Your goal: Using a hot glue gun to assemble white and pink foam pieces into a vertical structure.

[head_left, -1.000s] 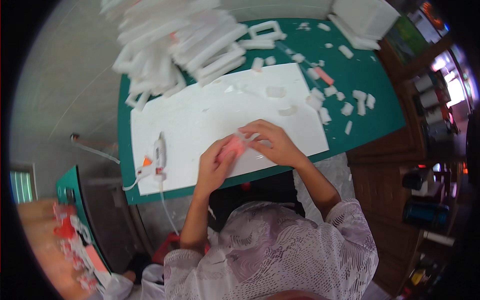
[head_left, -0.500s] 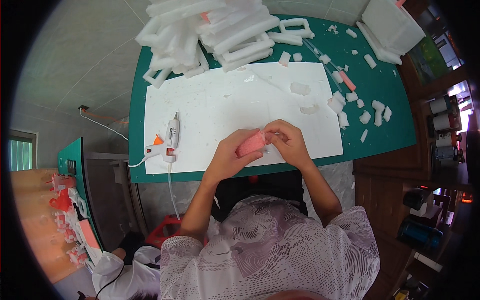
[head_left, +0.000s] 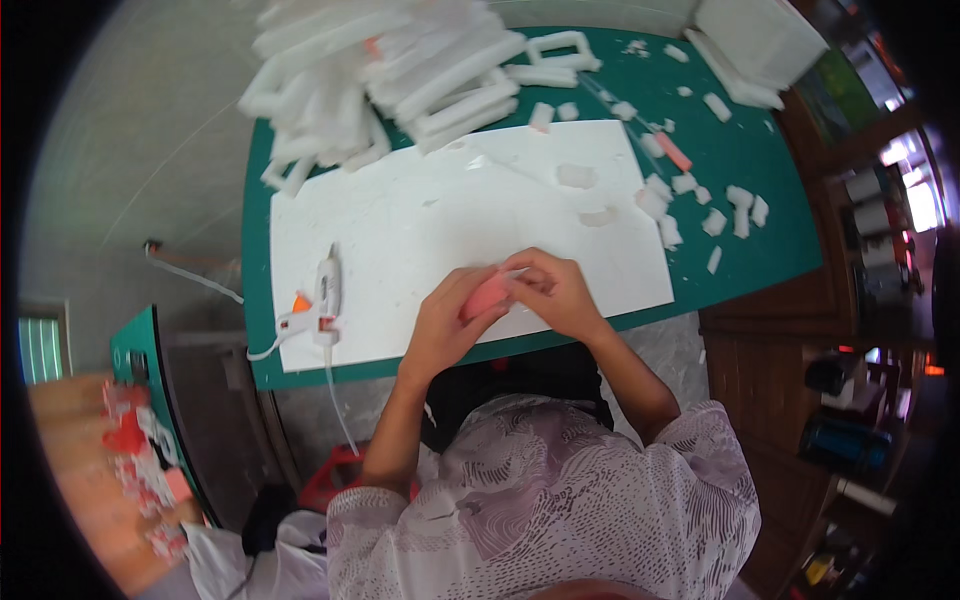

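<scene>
A small pink foam piece (head_left: 486,296) is held over the near edge of the white board (head_left: 400,215). My left hand (head_left: 441,318) wraps around it, thumb along the near side and fingers behind. The fingertips of my right hand (head_left: 560,295) pinch together at the piece's right end. A thin whitish bit shows at that end, too blurred to name. To the left, a white hot glue gun (head_left: 327,290) with an orange trigger rests on the board, a clear glue stick (head_left: 340,405) trailing from its back end.
White foam frames and strips (head_left: 440,75) are heaped at the back left of the green table (head_left: 740,275). White foam scraps (head_left: 655,195) and a pink strip (head_left: 673,151) lie at the right. A white foam block (head_left: 755,45) stands at the far right corner. Another person's white sleeve (head_left: 225,560) shows lower left.
The whole view has shifted and turned slightly, moving the table things left. My hands still hold the pink foam piece together, and my right fingers have shifted a little at its end.
</scene>
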### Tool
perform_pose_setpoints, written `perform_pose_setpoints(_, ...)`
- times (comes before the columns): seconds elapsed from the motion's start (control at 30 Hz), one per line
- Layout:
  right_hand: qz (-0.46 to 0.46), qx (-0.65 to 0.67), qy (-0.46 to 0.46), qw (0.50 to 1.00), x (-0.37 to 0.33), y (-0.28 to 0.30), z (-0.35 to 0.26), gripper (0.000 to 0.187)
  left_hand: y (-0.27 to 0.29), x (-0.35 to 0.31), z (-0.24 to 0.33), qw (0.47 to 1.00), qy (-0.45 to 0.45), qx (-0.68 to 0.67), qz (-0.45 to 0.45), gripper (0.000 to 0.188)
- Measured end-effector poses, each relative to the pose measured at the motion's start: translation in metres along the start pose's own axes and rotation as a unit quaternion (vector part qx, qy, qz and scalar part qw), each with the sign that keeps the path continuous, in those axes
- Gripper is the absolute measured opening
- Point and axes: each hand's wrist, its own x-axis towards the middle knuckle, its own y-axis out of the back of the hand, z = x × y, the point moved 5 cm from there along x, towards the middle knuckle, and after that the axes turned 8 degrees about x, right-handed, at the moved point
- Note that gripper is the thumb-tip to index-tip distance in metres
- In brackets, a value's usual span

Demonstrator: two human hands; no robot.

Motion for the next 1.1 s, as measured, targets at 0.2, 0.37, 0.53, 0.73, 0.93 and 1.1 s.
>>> perform_pose_setpoints(0.2,0.010,-0.080,0.047,0.996,0.001,-0.012,0.002,0.022,0.008,-0.019,-0.010,0.998,-0.025,0.060,0.021,0.033)
perform_pose_setpoints(0.37,0.013,-0.147,0.144,0.979,-0.004,-0.015,-0.007,0.029,0.009,-0.015,-0.005,0.986,-0.026,0.144,0.082,0.031)
perform_pose_setpoints(0.53,0.004,-0.182,0.166,0.969,-0.003,-0.016,-0.005,0.034,0.002,-0.017,-0.016,0.988,-0.009,0.126,0.085,0.030)
perform_pose_setpoints(0.73,-0.006,-0.183,0.164,0.969,-0.002,-0.022,-0.006,0.033,0.003,-0.024,-0.023,0.989,0.026,0.121,0.079,0.027)
perform_pose_setpoints(0.93,-0.024,-0.172,0.145,0.974,-0.001,-0.024,-0.008,0.026,0.002,-0.027,-0.027,0.989,0.022,0.115,0.089,0.027)
perform_pose_setpoints(1.1,-0.031,-0.229,0.175,0.957,-0.001,-0.020,-0.003,0.024,0.001,-0.026,-0.022,0.989,-0.009,0.124,0.083,0.026)
